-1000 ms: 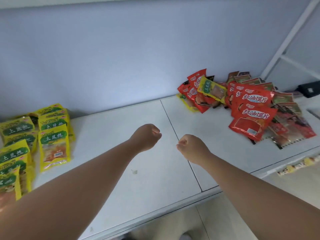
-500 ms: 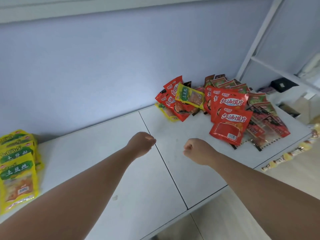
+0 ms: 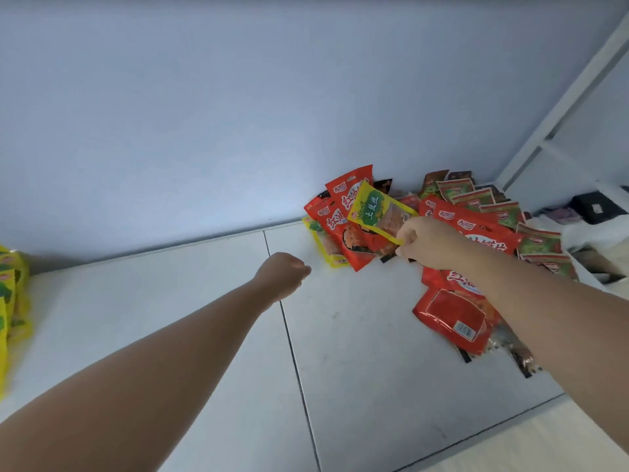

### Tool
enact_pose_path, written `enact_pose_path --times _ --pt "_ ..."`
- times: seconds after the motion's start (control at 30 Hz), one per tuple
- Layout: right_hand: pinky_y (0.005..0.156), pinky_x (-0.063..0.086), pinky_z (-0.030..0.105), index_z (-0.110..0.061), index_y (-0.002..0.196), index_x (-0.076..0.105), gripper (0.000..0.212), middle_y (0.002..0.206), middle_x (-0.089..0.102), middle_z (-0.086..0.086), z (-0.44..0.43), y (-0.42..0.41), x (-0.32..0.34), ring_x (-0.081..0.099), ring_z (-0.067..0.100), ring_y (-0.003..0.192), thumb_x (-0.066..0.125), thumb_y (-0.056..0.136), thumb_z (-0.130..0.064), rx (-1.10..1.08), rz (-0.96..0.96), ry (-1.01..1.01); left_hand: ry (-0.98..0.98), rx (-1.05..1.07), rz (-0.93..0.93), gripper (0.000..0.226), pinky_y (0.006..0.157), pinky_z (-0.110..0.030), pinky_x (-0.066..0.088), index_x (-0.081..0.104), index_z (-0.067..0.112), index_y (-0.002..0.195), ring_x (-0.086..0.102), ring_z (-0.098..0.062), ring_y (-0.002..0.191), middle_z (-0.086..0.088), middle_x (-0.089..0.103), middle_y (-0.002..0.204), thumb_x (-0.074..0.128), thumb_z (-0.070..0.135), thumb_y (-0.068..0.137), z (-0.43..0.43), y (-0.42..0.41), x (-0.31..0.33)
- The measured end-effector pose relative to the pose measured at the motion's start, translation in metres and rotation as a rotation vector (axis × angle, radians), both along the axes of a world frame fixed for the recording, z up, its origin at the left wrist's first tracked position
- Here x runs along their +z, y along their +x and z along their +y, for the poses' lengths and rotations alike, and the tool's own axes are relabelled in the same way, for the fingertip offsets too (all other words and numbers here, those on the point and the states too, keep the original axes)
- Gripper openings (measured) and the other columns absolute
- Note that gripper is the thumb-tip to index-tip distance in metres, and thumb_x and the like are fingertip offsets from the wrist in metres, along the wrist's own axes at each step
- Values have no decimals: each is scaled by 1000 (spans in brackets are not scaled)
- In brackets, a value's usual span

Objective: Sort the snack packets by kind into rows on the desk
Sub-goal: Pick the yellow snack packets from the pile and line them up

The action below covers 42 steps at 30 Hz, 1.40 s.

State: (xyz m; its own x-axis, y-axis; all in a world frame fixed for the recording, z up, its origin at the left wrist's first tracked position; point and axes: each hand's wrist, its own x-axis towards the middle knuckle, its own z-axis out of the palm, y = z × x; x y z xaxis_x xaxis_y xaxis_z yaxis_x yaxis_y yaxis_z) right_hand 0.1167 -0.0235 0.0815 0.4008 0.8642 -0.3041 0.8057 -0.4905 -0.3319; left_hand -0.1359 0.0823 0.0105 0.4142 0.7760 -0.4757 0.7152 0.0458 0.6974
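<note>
Right hand [image 3: 429,243]: fingers curled, pinching the lower corner of a yellow packet [image 3: 378,212] with a green label, which sits tilted at the hand's ten o'clock, over the pile; whether it is lifted clear or resting on the packets beneath cannot be told. Left hand [image 3: 284,275]: curled into a fist, holding nothing, over the white desk [image 3: 357,376] just beside the seam between two desk panels [image 3: 289,335], at the right hand's eight o'clock and apart from it. Pile of unsorted snack packets, at one to two o'clock of the view, against the wall: red packets [image 3: 451,321] with white lettering, overlapping, the nearest one at the right forearm's five o'clock; a second yellow packet [image 3: 325,247] partly tucked under the red ones at the pile's nine o'clock edge; green-and-red packets [image 3: 483,199] fanned at its one o'clock side; dark brown packets at the back, partly hidden. Row of sorted yellow packets [image 3: 10,301], at nine o'clock of the view, cut off by the frame edge, well apart from the pile. Pale blue wall [image 3: 238,114] behind the desk. White frame [image 3: 561,114] at two o'clock, with a black object [image 3: 595,207] below it, too small to name.
</note>
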Motion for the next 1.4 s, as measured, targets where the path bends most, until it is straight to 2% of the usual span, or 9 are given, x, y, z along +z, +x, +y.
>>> enact_pose_path --times 0.2,0.3,0.37,0.47,0.53,0.7,0.87,1.0,1.4 --pt "80 57 53 2 113 60 37 108 68 27 50 69 -24 69 38 93 73 88 -21 69 56 51 -39 233 19 17 73 -33 41 59 10 83 57 -26 77 -11 64 87 61 25 91 20 58 -26" --pt "62 52 34 -13 96 60 28 89 61 5 70 91 -43 67 30 90 79 82 -28 122 59 69 -70 355 -19 44 95 -39 54 63 2 126 67 -31 108 -13 69 120 65 29 90 27 85 -38" --pt "76 50 35 -17 114 57 54 103 54 1 79 101 -55 58 30 106 84 74 -41 148 27 26 -71 432 -11 56 95 -41 55 54 7 140 65 -29 111 -11 65 128 67 29 91 25 98 -40" --pt "105 43 49 -12 130 50 84 122 54 11 91 111 -68 48 35 124 86 66 -53 201 -87 15 -68 472 0 21 73 -34 46 66 10 101 62 -22 85 -9 67 103 68 29 90 32 106 -44" --pt "106 43 49 -11 128 51 88 123 58 11 99 116 -73 47 36 126 84 63 -60 234 -124 -8 -95 470 0 27 64 -32 42 70 3 83 56 -22 70 -9 67 83 70 30 89 37 110 -46" --pt "96 47 50 -20 106 57 68 118 65 4 106 121 -76 44 38 131 76 65 -71 257 -146 -69 -117 460 -9 19 59 -27 51 72 14 79 66 -17 66 -5 74 80 74 30 90 42 114 -46" --pt "94 49 51 -33 91 64 39 97 70 -11 109 121 -69 63 27 106 78 69 -62 161 117 50 -96 512 -51 13 84 -43 60 68 12 90 75 -26 87 -7 77 88 70 25 90 44 105 -44" --pt "89 55 46 -30 103 68 41 98 72 -13 107 107 -67 66 19 96 81 71 -53 96 251 192 -43 527 -72 9 67 -35 54 72 13 91 70 -23 73 -9 78 87 67 19 87 40 85 -36" --pt "58 37 29 -15 97 63 17 78 61 0 87 27 -61 55 17 67 61 83 -24 -223 607 298 27 480 -204 10 93 -49 60 74 27 92 77 -21 89 3 80 87 70 18 93 31 4 -14"
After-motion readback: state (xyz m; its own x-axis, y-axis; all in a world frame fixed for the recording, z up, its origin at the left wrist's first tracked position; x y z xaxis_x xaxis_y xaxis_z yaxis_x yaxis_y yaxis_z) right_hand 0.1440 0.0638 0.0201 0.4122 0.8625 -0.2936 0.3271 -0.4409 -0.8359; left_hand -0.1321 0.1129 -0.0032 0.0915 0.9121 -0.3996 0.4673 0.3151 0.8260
